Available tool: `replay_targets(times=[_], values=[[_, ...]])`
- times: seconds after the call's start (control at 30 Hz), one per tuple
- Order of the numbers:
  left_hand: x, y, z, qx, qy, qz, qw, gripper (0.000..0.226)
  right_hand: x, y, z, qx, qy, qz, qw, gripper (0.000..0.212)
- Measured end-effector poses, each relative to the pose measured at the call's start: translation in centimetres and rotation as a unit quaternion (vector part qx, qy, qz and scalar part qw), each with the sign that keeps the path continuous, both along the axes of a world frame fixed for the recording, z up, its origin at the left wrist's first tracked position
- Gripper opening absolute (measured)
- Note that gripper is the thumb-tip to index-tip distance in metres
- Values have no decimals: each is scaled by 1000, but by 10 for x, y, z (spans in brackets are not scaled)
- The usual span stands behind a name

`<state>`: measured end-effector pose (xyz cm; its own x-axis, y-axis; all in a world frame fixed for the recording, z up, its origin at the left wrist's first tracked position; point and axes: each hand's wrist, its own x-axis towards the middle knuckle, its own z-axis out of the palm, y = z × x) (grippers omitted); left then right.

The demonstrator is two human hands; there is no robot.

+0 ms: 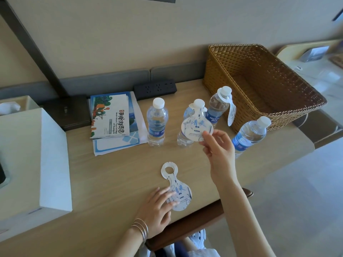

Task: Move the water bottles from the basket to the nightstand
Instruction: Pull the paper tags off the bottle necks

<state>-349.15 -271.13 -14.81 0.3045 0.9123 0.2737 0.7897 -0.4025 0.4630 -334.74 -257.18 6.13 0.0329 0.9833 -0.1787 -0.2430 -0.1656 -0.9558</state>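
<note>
Foreground: left hand (156,206), fingers flat, rests on a loose neck tag (176,188) on the nightstand (115,173). The right hand (219,151) pinches the hung tag (196,125) of one of four water bottles (156,123) standing beside the empty basket (219,71). The bottles look full, so probably weighty, thin-walled and smooth; best gripped mid-body.

Four clear plastic white-capped water bottles are standing around the right hand (219,151): first bottle (156,123), second bottle (182,139), third bottle (216,108), fourth bottle (248,135). Three blue-and-white paper neck tags are showing: held tag (196,127) in that hand's pinch, hanging tag (231,112) beyond it, flat tag (179,184) under the left hand (157,210). One brown woven wicker basket (278,115) is sitting beyond the right hand.
</note>
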Motion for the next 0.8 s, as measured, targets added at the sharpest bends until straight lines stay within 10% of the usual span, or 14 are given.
replay_targets(times=[0.5,0.8], values=[[0,-1,-1,-9,-6,-1,1000,38,-4,20,15,70,70,52,994,14],[0,0,6,-12,49,-4,999,41,47,-57,-111,-132,-185,104,968,8]])
